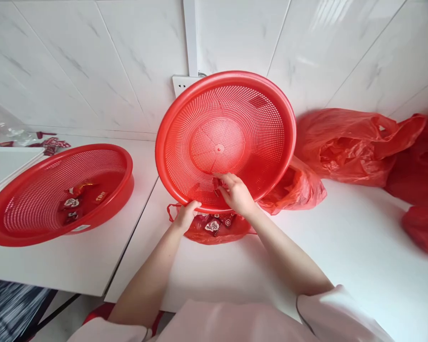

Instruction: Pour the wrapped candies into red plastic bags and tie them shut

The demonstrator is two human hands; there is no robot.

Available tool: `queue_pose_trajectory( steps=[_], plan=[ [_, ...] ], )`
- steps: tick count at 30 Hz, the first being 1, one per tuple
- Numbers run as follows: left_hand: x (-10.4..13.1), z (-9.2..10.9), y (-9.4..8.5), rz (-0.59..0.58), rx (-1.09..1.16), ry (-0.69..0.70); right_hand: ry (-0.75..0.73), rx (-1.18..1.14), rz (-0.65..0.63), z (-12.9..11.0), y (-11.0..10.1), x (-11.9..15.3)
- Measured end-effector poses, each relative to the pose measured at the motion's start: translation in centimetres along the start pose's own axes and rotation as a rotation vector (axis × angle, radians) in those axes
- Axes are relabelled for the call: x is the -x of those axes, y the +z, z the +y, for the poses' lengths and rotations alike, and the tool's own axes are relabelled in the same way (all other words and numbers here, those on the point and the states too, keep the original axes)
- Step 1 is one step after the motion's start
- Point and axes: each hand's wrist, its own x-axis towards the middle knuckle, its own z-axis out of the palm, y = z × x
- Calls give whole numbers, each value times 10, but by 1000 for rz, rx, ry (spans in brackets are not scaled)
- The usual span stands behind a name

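Observation:
A round red mesh basket [219,137] is tilted up, its open side facing me. My left hand [187,216] grips its near rim at the lower left. Inside the basket, near the lower rim, my right hand [235,192] has its fingers closed on a small dark red packet [217,185]. Under the tilted rim lies an open red plastic bag [214,236] holding several wrapped packets [212,225]. Another red basket [124,190] rests on the left, with several small wrapped packets [71,203] in it.
Red plastic bags [345,147] stand along the wall at the right, another [426,230] at the right edge. A white tray [10,164] and loose red wrappers [53,143] lie at the far left. A socket [181,84] is on the tiled wall. A gap divides the white tables.

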Motion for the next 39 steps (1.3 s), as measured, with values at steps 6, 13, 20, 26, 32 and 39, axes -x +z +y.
queue_pose_trajectory(
  steps=[6, 13, 20, 26, 32, 39],
  plan=[
    [-7, 9, -6, 11, 170, 78, 75, -729, 46, -5, -9, 0],
    [-11, 26, -16, 55, 245, 171, 8, -319, -283, -17, -48, 2],
    [-16, 32, -27, 180, 257, 271, 86, 5, -536, -5, -39, 4],
    [-15, 31, -26, 143, 265, 246, 230, 138, -735, 0, -33, 6],
    [-19, 26, -25, 131, 259, 200, 228, 277, -620, 10, -11, 8],
    [-5, 39, -18, -36, 264, 84, 158, 264, -535, 9, -15, 6]
  ],
)
